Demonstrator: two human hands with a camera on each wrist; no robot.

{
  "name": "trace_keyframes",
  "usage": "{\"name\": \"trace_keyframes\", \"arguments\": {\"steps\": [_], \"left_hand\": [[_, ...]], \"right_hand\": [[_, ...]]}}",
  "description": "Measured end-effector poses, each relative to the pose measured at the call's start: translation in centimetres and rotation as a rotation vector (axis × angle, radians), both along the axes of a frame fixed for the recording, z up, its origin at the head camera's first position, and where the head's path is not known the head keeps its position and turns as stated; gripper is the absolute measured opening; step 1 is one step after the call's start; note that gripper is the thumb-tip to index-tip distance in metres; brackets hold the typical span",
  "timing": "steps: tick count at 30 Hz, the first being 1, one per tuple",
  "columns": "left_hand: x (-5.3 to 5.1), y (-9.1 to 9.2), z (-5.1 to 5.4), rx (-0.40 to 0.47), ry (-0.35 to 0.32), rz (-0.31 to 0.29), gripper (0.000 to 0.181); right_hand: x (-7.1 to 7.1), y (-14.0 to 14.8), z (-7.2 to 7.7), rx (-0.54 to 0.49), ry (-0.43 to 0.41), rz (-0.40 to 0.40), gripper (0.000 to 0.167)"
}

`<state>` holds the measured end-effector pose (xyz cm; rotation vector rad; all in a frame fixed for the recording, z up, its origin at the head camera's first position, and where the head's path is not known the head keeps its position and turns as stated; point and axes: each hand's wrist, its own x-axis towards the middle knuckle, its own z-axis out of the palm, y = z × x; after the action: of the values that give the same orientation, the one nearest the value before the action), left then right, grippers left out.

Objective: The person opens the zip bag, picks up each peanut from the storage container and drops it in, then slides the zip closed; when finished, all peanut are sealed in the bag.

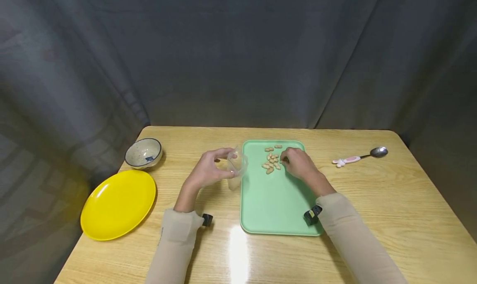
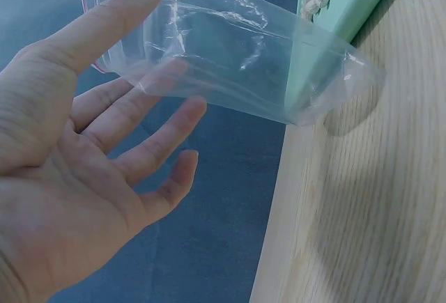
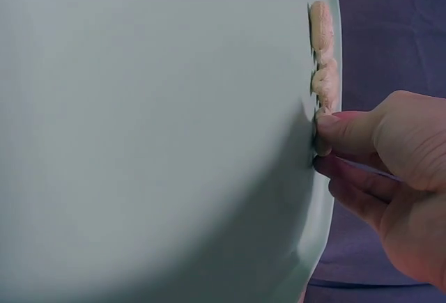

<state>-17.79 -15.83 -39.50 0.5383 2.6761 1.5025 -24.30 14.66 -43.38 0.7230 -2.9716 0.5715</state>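
My left hand (image 1: 209, 169) holds a clear zip-lock bag (image 2: 230, 45) by its mouth, the thumb on one side and fingertips on the other. The bag hangs with its lower end close to the wooden table, beside the tray's left edge. Two fingers of that hand spread loosely below the bag in the left wrist view. Over the green tray (image 1: 275, 205), my right hand (image 1: 298, 164) pinches a peanut (image 3: 323, 143) between thumb and fingers; the fingertips partly hide it. Several unshelled peanuts (image 1: 270, 164) lie in a loose group on the tray's far half, left of this hand.
A yellow plate (image 1: 118, 205) lies at the table's left, with a speckled bowl (image 1: 139, 153) behind it. On the right rests a metal spoon (image 1: 378, 152) with a pink rabbit handle (image 1: 350, 160). Dark curtains (image 1: 238, 60) hang behind the wooden table (image 1: 395, 209).
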Motion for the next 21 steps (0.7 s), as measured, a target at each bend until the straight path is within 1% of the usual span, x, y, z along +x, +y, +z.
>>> {"name": "trace_keyframes", "arguments": {"steps": [4, 9, 12, 15, 19, 21], "left_hand": [[-0.1, 0.0, -0.1, 0.001, -0.019, 0.000, 0.070], [-0.3, 0.0, -0.2, 0.004, -0.020, -0.007, 0.070], [-0.4, 0.1, -0.2, 0.005, -0.017, -0.007, 0.070], [-0.5, 0.0, -0.2, 0.003, -0.019, -0.007, 0.069], [-0.5, 0.0, -0.3, 0.004, -0.022, -0.013, 0.067], [-0.5, 0.1, -0.3, 0.006, -0.023, -0.014, 0.066]], "right_hand": [[0.1, 0.2, -0.1, -0.027, 0.005, 0.008, 0.008], [0.0, 0.3, 0.7, -0.077, 0.032, 0.036, 0.007], [-0.2, 0.0, 1.7, -0.108, 0.086, 0.070, 0.007], [-0.3, -0.7, 2.9, -0.127, 0.164, 0.122, 0.007], [0.0, -2.1, 4.8, -0.138, 0.263, 0.194, 0.005], [0.2, -2.9, 5.6, -0.143, 0.299, 0.227, 0.005]]}}
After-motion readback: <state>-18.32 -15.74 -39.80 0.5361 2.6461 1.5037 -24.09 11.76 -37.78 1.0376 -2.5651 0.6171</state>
